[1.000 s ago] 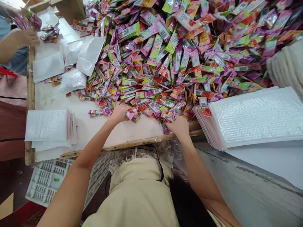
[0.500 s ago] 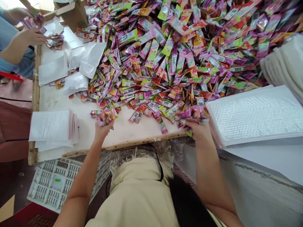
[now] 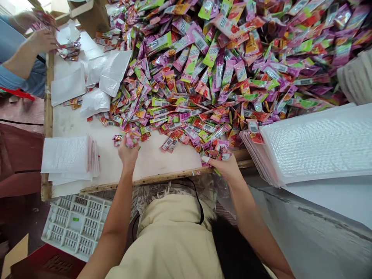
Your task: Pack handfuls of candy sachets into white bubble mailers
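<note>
A large heap of small colourful sachets (image 3: 197,77) in pink, purple, green and red covers the back and middle of the table. My left hand (image 3: 128,152) is closed around several sachets (image 3: 132,139) at the heap's lower left edge. Near the table's front edge, my right hand (image 3: 228,166) holds a bunch of sachets (image 3: 216,149), thumb on the near side and other fingers mostly hidden. Right of that hand lies a stack of white bubble mailers (image 3: 316,143), with one sachet (image 3: 255,131) on its left edge.
Another mailer stack (image 3: 65,155) lies at the table's left corner, with loose mailers (image 3: 113,73) behind. A person's hands (image 3: 40,40) hold sachets at the upper left. A cardboard box (image 3: 91,17) stands behind; a white crate (image 3: 75,224) sits below the wooden table edge (image 3: 174,176).
My right hand has moved left, away from the mailer stack, with its bunch of sachets. My left hand has risen slightly, still holding sachets. The view has shifted a little.
</note>
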### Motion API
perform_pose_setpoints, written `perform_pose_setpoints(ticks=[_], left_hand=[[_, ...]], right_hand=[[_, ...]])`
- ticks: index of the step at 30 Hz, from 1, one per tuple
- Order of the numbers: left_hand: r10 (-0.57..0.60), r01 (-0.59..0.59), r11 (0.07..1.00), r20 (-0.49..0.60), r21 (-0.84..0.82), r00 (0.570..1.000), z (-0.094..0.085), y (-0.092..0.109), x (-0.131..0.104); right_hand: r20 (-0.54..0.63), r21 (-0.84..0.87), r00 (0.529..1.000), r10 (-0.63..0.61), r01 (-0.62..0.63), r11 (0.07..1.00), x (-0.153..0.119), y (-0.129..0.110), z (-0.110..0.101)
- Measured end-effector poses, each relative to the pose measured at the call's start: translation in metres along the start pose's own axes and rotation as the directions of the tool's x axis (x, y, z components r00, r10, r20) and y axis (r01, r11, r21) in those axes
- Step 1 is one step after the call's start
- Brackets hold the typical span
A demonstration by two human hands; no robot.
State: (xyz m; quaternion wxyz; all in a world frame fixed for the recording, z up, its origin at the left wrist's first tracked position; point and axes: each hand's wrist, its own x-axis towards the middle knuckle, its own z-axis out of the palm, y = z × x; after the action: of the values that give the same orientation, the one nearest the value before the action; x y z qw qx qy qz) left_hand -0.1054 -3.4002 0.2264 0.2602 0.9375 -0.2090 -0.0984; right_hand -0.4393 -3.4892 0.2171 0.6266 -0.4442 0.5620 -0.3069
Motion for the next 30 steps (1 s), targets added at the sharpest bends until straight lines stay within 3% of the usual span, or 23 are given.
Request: perform_pose_setpoints(ticks=[4,7,9,11,15,18,20,23,26,28,30], left_hand=[[-0.172,0.166,0.937,0.007,-0.308,0.985,-0.028,-0.021,-0.012],[-0.131,0.128,0.841,0.032,-0.526,0.991,-0.034,-0.014,-0.029],[-0.04,0.107,0.789,0.124,-0.605,0.991,-0.024,0.003,-0.042],[0.075,0.099,0.763,0.24,-0.639,0.968,-0.003,0.024,-0.051],[0.237,0.05,0.78,0.369,-0.623,0.898,0.049,0.052,-0.057],[0.234,0.116,0.792,0.473,-0.6,0.85,0.068,0.057,-0.058],[0.2,0.218,0.736,0.515,-0.64,0.834,0.068,0.054,-0.06],[0.15,0.34,0.597,0.517,-0.726,0.843,0.057,0.049,-0.065],[0.077,0.459,0.585,0.609,-0.669,0.789,0.046,0.045,-0.071],[0.124,0.466,0.59,0.644,-0.659,0.755,0.043,0.044,-0.076],[0.209,0.405,0.599,0.623,-0.691,0.754,0.042,0.044,-0.08]], right_hand=[[-0.053,0.017,0.999,-0.005,0.006,1.0,0.001,0.004,-0.006],[-0.033,0.051,0.999,0.032,-0.03,0.998,0.003,0.002,0.011],[0.046,0.06,0.993,0.106,-0.109,0.992,0.006,0.001,0.033],[0.066,0.009,0.987,0.146,-0.147,0.989,0.013,0.003,0.058],[-0.121,-0.235,0.987,0.107,-0.133,0.963,0.032,0.007,0.1],[-0.115,-0.232,0.988,0.104,-0.128,0.964,0.043,0.006,0.113],[-0.078,-0.117,0.99,0.121,-0.13,0.985,0.045,0.004,0.114],[-0.018,0.131,0.988,0.154,-0.15,0.98,0.04,0.003,0.109],[0.009,0.266,0.983,0.182,-0.178,0.947,0.03,0.002,0.104],[-0.009,0.259,0.971,0.238,-0.227,0.939,0.024,0.001,0.104],[-0.018,0.217,0.954,0.298,-0.287,0.933,0.019,-0.001,0.105]])
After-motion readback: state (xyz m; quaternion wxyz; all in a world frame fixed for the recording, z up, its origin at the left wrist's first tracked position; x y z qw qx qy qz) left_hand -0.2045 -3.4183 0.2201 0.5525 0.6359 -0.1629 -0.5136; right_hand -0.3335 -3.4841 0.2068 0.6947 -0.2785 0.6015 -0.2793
